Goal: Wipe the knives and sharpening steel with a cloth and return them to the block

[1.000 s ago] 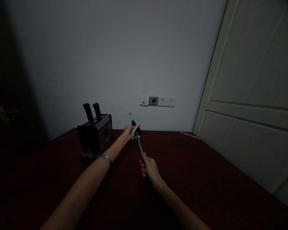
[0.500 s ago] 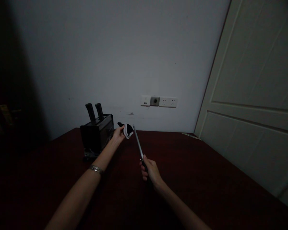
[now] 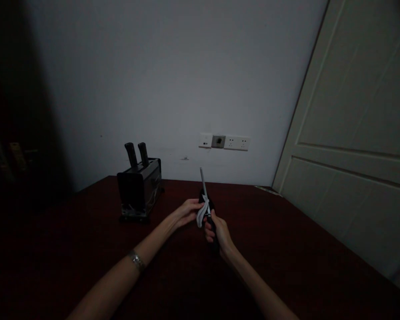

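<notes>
My right hand is wrapped round the black handle of a sharpening steel, whose grey rod points up and away from me. My left hand pinches a black and white cloth against the lower part of the rod, just above the handle. Part of the cloth lies behind the rod. To the left stands a knife block with dark sides, and two black handles stick up out of its top.
The dark red table reaches back to a grey-white wall with a row of sockets. A pale panelled door bounds the right side. At the table's back right corner lies a thin flat strip.
My left hand has come right and toward me with the cloth, from beyond the rod's tip to its base beside my right hand. The view has shifted slightly.
</notes>
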`<control>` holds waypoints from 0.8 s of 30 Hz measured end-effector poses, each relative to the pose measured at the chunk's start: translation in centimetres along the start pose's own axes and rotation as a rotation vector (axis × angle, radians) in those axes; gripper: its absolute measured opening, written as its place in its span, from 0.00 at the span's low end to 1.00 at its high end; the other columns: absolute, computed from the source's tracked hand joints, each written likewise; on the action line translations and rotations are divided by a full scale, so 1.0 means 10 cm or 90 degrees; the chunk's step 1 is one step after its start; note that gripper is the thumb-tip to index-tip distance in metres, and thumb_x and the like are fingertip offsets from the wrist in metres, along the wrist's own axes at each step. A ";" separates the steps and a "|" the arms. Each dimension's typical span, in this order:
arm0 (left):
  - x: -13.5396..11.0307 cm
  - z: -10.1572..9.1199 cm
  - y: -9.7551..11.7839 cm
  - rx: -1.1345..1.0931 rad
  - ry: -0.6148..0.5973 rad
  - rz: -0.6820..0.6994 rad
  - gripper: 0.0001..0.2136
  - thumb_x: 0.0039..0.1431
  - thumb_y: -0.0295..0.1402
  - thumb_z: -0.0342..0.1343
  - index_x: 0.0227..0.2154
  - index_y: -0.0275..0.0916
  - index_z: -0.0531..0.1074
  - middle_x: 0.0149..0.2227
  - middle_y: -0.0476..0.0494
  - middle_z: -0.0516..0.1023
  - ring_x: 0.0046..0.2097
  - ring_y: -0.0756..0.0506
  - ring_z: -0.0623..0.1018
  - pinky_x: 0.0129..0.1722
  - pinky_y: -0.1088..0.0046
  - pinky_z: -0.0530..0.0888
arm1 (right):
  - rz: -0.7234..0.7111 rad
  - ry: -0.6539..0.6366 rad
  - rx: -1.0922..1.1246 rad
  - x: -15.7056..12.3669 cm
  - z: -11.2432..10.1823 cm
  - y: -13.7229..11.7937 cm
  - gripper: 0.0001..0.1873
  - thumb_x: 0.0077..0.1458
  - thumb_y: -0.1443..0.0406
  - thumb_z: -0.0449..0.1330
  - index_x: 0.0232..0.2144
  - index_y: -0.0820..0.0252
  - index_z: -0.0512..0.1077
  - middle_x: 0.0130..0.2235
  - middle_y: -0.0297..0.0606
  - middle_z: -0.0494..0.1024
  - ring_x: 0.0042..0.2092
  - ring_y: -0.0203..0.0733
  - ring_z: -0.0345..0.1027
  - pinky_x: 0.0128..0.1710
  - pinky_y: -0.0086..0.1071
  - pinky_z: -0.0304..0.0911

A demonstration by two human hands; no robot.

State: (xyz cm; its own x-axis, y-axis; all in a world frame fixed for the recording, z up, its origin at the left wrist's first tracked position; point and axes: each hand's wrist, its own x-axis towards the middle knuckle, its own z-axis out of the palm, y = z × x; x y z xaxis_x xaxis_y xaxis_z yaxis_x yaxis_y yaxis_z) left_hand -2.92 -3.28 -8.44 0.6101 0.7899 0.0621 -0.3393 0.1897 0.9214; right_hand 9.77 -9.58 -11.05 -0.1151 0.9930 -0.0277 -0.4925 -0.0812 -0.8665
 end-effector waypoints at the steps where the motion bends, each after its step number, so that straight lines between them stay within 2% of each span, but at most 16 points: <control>1: -0.01 0.04 0.01 0.001 -0.012 -0.002 0.13 0.41 0.30 0.65 0.30 0.28 0.73 0.27 0.41 0.74 0.26 0.50 0.73 0.29 0.75 0.69 | -0.005 -0.002 0.003 -0.01 0.00 -0.02 0.27 0.37 0.45 0.62 0.22 0.64 0.65 0.14 0.23 0.59 0.13 0.22 0.44 0.09 0.20 0.43; 7: -0.04 0.07 0.03 0.002 -0.058 -0.031 0.14 0.39 0.29 0.66 0.30 0.28 0.73 0.26 0.43 0.74 0.26 0.51 0.73 0.30 0.76 0.68 | -0.018 -0.012 -0.005 -0.05 0.03 -0.08 0.26 0.40 0.45 0.60 0.22 0.64 0.65 0.15 0.24 0.59 0.13 0.23 0.44 0.09 0.20 0.43; 12: -0.05 0.05 0.02 0.003 -0.063 -0.036 0.14 0.38 0.28 0.66 0.30 0.28 0.73 0.26 0.43 0.74 0.27 0.51 0.73 0.30 0.76 0.67 | -0.010 -0.019 -0.013 -0.05 0.03 -0.06 0.27 0.39 0.44 0.60 0.22 0.64 0.65 0.14 0.24 0.58 0.12 0.23 0.43 0.09 0.20 0.43; 16: -0.06 0.11 0.06 0.022 -0.059 -0.047 0.15 0.35 0.28 0.67 0.29 0.29 0.72 0.26 0.44 0.73 0.24 0.53 0.71 0.27 0.77 0.66 | 0.003 -0.021 -0.020 -0.06 0.03 -0.06 0.27 0.39 0.44 0.59 0.21 0.64 0.65 0.14 0.24 0.58 0.12 0.22 0.43 0.09 0.20 0.42; 20: -0.07 0.20 0.09 0.067 -0.034 -0.057 0.14 0.34 0.28 0.67 0.26 0.29 0.71 0.24 0.46 0.72 0.22 0.54 0.70 0.24 0.79 0.65 | 0.011 -0.019 -0.025 -0.03 0.00 -0.04 0.27 0.37 0.44 0.60 0.21 0.63 0.65 0.14 0.24 0.59 0.12 0.23 0.44 0.09 0.20 0.42; 24: -0.08 0.29 0.04 0.110 0.040 -0.033 0.11 0.34 0.28 0.65 0.23 0.30 0.70 0.19 0.49 0.69 0.18 0.55 0.67 0.18 0.80 0.62 | 0.002 -0.004 -0.050 -0.02 -0.02 -0.01 0.28 0.37 0.42 0.59 0.21 0.63 0.64 0.14 0.24 0.59 0.12 0.23 0.44 0.08 0.20 0.43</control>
State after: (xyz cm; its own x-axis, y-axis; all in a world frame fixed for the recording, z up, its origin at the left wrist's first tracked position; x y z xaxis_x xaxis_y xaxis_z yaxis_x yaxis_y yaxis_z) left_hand -1.45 -5.51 -6.96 0.5765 0.8171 -0.0067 -0.1764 0.1325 0.9754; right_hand 9.99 -9.75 -11.01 -0.1213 0.9922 -0.0274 -0.4224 -0.0765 -0.9032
